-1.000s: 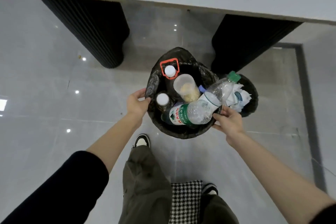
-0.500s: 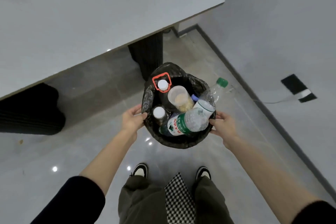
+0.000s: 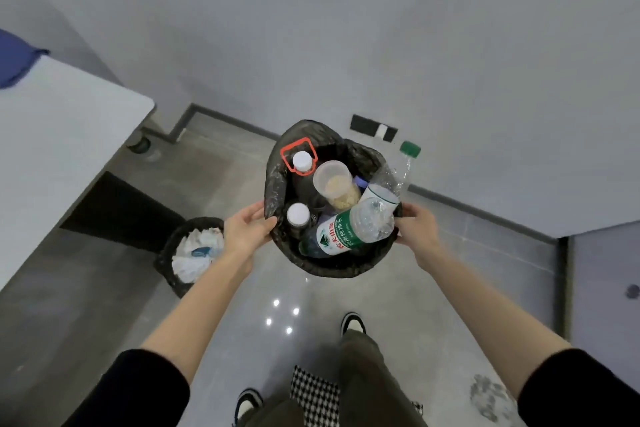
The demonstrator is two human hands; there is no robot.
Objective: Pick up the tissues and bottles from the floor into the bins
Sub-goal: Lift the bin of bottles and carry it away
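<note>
Left hand: the left hand (image 3: 247, 232) grasps the left rim of the black-lined round bin (image 3: 332, 265). Its fingers (image 3: 254, 215) are closed on the liner.
Right hand: the right hand (image 3: 417, 230) grasps the right side of the same bin. Its fingers are wrapped round the wall, with the tips hidden.
Bin position: held between both hands in front of the body, clear of the glossy grey floor (image 3: 311, 291).
Contents, front: a clear plastic bottle with a green-and-white label (image 3: 341, 236) lies tilted across the opening.
Contents, right: a crumpled clear plastic bottle with a green cap (image 3: 398, 177). Its neck and cap project beyond the rim.
Contents, centre: a clear plastic jar with yellowish granules (image 3: 337, 185).
Contents, rear: a dark bottle with a white cap and red carrying ring (image 3: 302, 163), upright.
Contents, left: a small white-capped bottle (image 3: 298, 215), upright, near the left hand.
Second bin: a second black-lined bin (image 3: 165, 265) stands on the floor to the left, beside the white desk (image 3: 69, 135).
Tissues: crumpled white tissues (image 3: 194, 253) fill the second bin.
</note>
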